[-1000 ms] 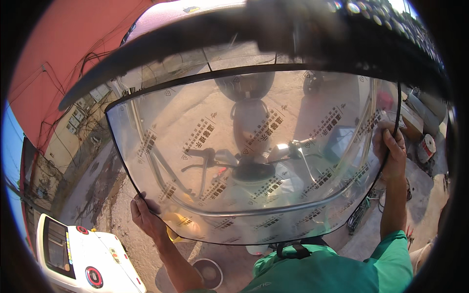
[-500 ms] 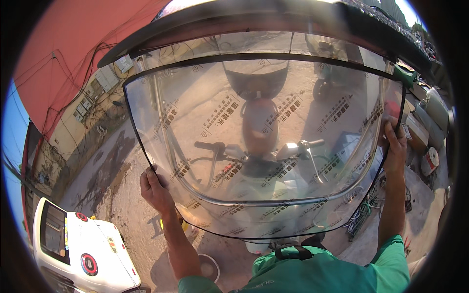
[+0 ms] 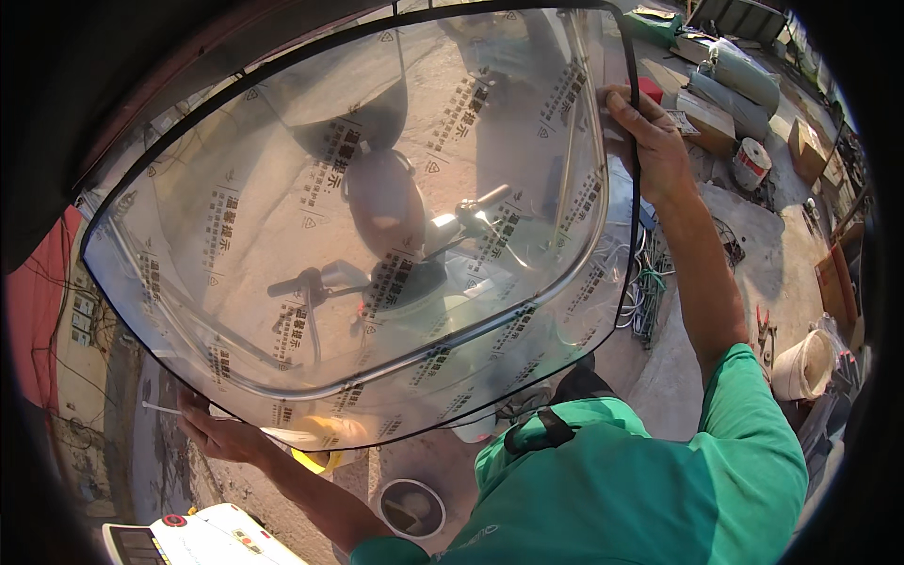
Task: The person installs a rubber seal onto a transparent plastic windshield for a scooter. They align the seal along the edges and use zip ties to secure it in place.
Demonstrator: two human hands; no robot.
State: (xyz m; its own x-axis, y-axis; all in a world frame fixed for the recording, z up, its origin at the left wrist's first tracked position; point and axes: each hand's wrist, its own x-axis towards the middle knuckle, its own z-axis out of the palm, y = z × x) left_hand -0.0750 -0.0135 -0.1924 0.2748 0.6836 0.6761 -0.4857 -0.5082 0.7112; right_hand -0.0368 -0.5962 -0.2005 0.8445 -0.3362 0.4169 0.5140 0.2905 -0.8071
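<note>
A large clear windshield (image 3: 264,245) with black edging and printed protective film spans the view in front of me. My right hand (image 3: 650,141) is closed on its right edge, high up. My left hand (image 3: 217,431) grips the lower left edge, its fingertips partly hidden; a thin pale rod (image 3: 160,408) sticks out beside them, and I cannot tell whether it is held. Through the clear sheet show a curved metal tube (image 3: 367,384), a two-wheeler's handlebars (image 3: 485,200) and its brown seat (image 3: 386,202).
A dark canopy edge (image 3: 141,108) crosses the upper left. Below me stand a bucket (image 3: 411,482) and a yellow container (image 3: 315,461), with a white vehicle (image 3: 221,537) at lower left. Tangled cables (image 3: 650,287), cartons (image 3: 708,127), a wire spool (image 3: 750,165), pliers (image 3: 765,341) and a pale bucket (image 3: 803,365) lie right.
The windshield has tilted in view, its left side lower and right side higher. My left hand has moved down and left, my right hand up and left. The view has turned rightward.
</note>
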